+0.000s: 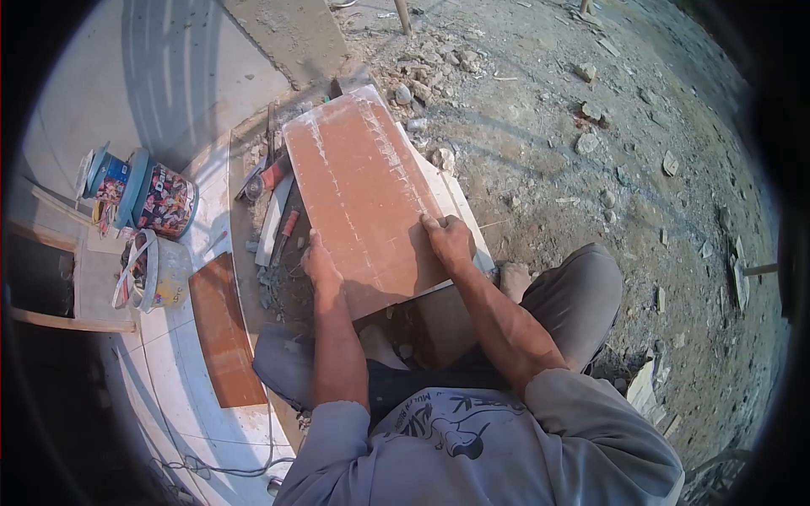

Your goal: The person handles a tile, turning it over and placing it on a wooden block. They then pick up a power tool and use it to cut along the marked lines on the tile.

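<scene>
The brown tile [363,198] is in front of the crossed legs, tilted, with two whitish rough lines along its face. The left hand [321,260] is closed on its left edge, and the right hand [451,240] grips the right edge, thumb on top. It looks whole and is not laid down, so handling seems unfinished; what remains, I cannot tell. Leftward, another brown tile [224,333] lies on the white floor [177,363], near the buckets [167,200].

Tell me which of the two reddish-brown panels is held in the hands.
The wider panel, with the left hand and right hand at its opposite edges; the narrow panel lies untouched on white floor.
</scene>
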The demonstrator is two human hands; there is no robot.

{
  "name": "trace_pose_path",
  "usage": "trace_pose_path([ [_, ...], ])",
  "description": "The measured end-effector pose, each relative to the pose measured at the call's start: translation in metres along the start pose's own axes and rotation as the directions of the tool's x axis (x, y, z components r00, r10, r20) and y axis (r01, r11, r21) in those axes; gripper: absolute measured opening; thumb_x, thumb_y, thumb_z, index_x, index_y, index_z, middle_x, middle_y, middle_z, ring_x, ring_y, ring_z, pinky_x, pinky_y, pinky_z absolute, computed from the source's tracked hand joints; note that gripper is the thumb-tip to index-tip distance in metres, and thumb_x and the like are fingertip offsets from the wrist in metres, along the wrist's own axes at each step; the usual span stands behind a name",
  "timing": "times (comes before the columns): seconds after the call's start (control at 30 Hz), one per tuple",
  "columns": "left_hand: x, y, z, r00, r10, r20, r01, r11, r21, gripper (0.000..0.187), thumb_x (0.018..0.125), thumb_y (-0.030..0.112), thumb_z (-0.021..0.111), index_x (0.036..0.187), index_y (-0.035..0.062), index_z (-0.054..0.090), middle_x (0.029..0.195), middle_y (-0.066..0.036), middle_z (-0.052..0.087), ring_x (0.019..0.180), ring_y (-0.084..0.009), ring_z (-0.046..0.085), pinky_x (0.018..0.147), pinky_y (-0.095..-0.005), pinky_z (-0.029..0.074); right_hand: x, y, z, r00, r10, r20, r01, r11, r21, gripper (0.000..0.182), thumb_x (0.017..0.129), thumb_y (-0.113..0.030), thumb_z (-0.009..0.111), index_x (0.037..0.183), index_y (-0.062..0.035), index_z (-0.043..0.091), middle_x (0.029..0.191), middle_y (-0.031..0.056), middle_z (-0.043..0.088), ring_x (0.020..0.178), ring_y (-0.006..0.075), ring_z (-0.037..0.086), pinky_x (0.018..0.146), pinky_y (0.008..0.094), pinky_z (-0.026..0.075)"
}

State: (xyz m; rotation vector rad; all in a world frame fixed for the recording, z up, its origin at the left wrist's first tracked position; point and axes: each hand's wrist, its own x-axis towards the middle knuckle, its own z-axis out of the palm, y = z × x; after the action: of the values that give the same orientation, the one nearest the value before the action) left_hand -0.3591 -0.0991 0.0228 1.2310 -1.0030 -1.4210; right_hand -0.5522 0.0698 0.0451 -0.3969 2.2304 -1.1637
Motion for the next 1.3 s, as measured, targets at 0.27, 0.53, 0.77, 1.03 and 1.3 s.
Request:
trace_pose_path([
  [0.27,-0.011,-0.063,0.005,0.930,-0.148,-0.337,0.309,0.812,0.496,0.057,0.096,0.048,0.060,0.103,-0.0077,0.073,0.094,-0.016,0.074,0.086,-0.0252,0.070,0.079,-0.0374,0.054,-0.007,0.072,0.000,0.971,0.229,0.071,-0.219,0.967,-0.129,0.064,0.090,-0.057,0.058,0.112,0.0021,0.068,0.115,0.0271,0.067,0.115,0.0419,0.062,0.097,0.0477,0.047],
  [0.53,0.004,-0.085,0.001,0.931,-0.155,-0.330,0.275,0.894,0.354,0.058,0.092,0.048,0.067,0.099,-0.0103,0.072,0.095,-0.017,0.072,0.082,-0.0248,0.068,0.076,-0.0388,0.053,0.022,0.084,0.025,0.990,0.130,0.047,-0.121,0.980,-0.159,0.057,0.091,-0.052,0.060,0.106,0.0024,0.068,0.109,0.0278,0.068,0.109,0.0434,0.063,0.093,0.0499,0.047],
  [0.77,0.015,-0.099,0.000,0.947,-0.170,-0.274,0.259,0.908,0.330,0.060,0.087,0.045,0.074,0.099,-0.0131,0.070,0.099,-0.018,0.071,0.085,-0.0241,0.067,0.078,-0.0386,0.053,0.030,0.088,0.032,0.979,0.182,0.094,-0.163,0.969,-0.184,0.057,0.092,-0.050,0.058,0.112,0.0020,0.065,0.112,0.0283,0.067,0.111,0.0447,0.063,0.096,0.0518,0.047],
  [1.03,0.025,-0.121,-0.001,0.958,-0.157,-0.241,0.236,0.909,0.344,0.060,0.085,0.047,0.076,0.090,-0.0123,0.068,0.091,-0.016,0.069,0.080,-0.0225,0.063,0.076,-0.0393,0.051,0.037,0.082,0.033,0.987,0.159,0.026,-0.152,0.973,-0.171,0.054,0.092,-0.049,0.060,0.106,0.0030,0.065,0.109,0.0295,0.067,0.106,0.0456,0.063,0.093,0.0516,0.048],
  [1.3,0.035,-0.125,-0.011,0.978,-0.079,-0.193,0.176,0.810,0.559,0.064,0.084,0.053,0.075,0.082,-0.0102,0.066,0.083,-0.015,0.067,0.075,-0.0227,0.060,0.073,-0.0404,0.049,0.021,0.072,0.030,0.987,0.133,0.085,-0.106,0.958,-0.267,0.051,0.095,-0.042,0.058,0.116,0.0045,0.059,0.116,0.0299,0.062,0.111,0.0466,0.060,0.097,0.0531,0.046],
])
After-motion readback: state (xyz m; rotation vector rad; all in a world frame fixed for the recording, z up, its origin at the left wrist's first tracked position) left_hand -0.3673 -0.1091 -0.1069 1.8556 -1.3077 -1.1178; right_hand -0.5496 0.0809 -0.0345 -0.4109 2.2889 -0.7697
